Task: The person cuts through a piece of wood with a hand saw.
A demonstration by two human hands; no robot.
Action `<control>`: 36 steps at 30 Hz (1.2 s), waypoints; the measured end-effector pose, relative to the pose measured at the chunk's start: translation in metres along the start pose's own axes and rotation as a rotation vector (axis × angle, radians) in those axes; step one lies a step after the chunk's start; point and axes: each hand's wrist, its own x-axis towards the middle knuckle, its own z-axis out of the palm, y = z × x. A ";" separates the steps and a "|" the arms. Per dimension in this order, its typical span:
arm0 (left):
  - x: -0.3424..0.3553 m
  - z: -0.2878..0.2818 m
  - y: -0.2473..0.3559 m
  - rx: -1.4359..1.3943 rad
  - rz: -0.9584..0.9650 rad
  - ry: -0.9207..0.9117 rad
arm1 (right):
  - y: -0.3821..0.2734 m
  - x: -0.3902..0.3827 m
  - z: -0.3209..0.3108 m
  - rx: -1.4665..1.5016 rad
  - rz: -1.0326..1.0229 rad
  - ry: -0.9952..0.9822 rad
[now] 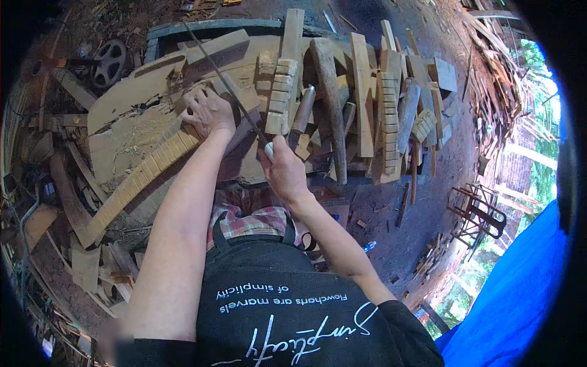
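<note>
The left hand [208, 112] lies palm-down, fingers curled over the upper end of a long notched wooden strip [142, 178], pressing it to the workbench [131, 92]. The strip runs from under that hand down and to the left, past the bench edge; its upper face is cut into a row of even pale blocks.

The right hand [283, 169] is closed in a fist around the light-coloured handle of a long thin saw blade [224, 82]. The blade rises from the fist up and to the left, crossing just beside the left hand's fingers and continuing over the bench toward its far edge. Whether the blade touches the strip cannot be told, since the left hand covers that spot.

The bench top is rough, pale and strewn with sawdust and offcuts. To the right of both hands sits a dense pile of wooden pieces [367, 110]: flat slats, several more notched strips standing on end, and a rounded dark log [331, 104] lying across them. A metal-tipped tool handle [302, 110] rests between the pile and the right hand.

A dark wheel [109, 63] lies on the ground at upper left. A small metal frame stand [478, 211] stands on the dirt floor at right, well apart from the bench. A blue tarpaulin [520, 287] fills the lower right. No packages or signs are visible; the only lettering is white script on the person's black apron [275, 306].
</note>
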 end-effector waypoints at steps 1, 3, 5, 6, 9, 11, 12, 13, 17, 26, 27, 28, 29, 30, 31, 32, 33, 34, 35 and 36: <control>-0.001 0.005 -0.003 -0.026 -0.002 0.054 | 0.004 -0.008 -0.001 0.000 -0.001 -0.005; -0.001 -0.006 0.000 -0.003 -0.008 0.035 | 0.021 -0.045 -0.017 0.054 -0.043 0.003; 0.000 -0.012 0.001 0.022 -0.020 0.016 | 0.027 -0.082 -0.041 0.070 -0.017 -0.022; 0.002 -0.011 0.001 -0.001 -0.003 0.067 | 0.029 -0.090 -0.047 0.093 0.009 -0.044; 0.000 -0.012 0.000 -0.048 0.014 0.053 | 0.018 -0.054 -0.033 0.099 -0.035 -0.018; 0.000 -0.010 0.004 -0.080 0.010 0.009 | 0.010 -0.014 -0.011 0.053 -0.025 -0.029; -0.002 -0.006 0.005 -0.060 0.016 0.006 | 0.007 0.001 -0.001 0.038 -0.018 -0.027; -0.002 -0.007 0.003 -0.038 0.020 0.003 | 0.004 0.007 0.005 0.025 -0.012 -0.028; 0.001 -0.018 0.001 0.051 -0.030 -0.086 | 0.015 -0.048 -0.024 0.143 -0.077 0.033; -0.002 -0.004 -0.001 -0.041 0.024 0.001 | 0.004 0.004 0.001 0.031 -0.017 -0.027; -0.002 0.001 -0.003 -0.094 0.065 0.085 | 0.007 -0.004 0.002 0.034 -0.016 -0.023; -0.002 0.000 -0.004 -0.096 0.065 0.081 | 0.016 -0.020 -0.001 0.052 0.001 -0.052; 0.001 -0.004 -0.003 -0.058 0.013 0.015 | 0.022 -0.036 -0.008 0.069 0.013 -0.080; 0.001 -0.009 -0.001 -0.023 -0.040 -0.056 | 0.023 -0.055 -0.019 0.094 -0.021 -0.019; 0.003 -0.015 0.001 -0.023 -0.046 -0.057 | 0.025 -0.070 -0.030 0.092 -0.023 -0.023; 0.003 -0.019 0.003 -0.016 -0.035 -0.063 | 0.027 -0.082 -0.039 0.086 0.054 -0.079; 0.003 -0.023 0.004 -0.007 -0.025 -0.068 | 0.028 -0.088 -0.042 0.081 0.131 -0.136; 0.000 -0.023 0.002 -0.009 -0.021 -0.074 | 0.027 -0.081 -0.040 0.055 0.087 -0.111; 0.001 -0.019 0.001 0.008 -0.004 -0.046 | 0.024 -0.063 -0.032 0.057 0.054 -0.094; 0.003 -0.016 0.001 0.026 0.013 -0.015 | 0.018 -0.043 -0.021 0.061 0.018 -0.074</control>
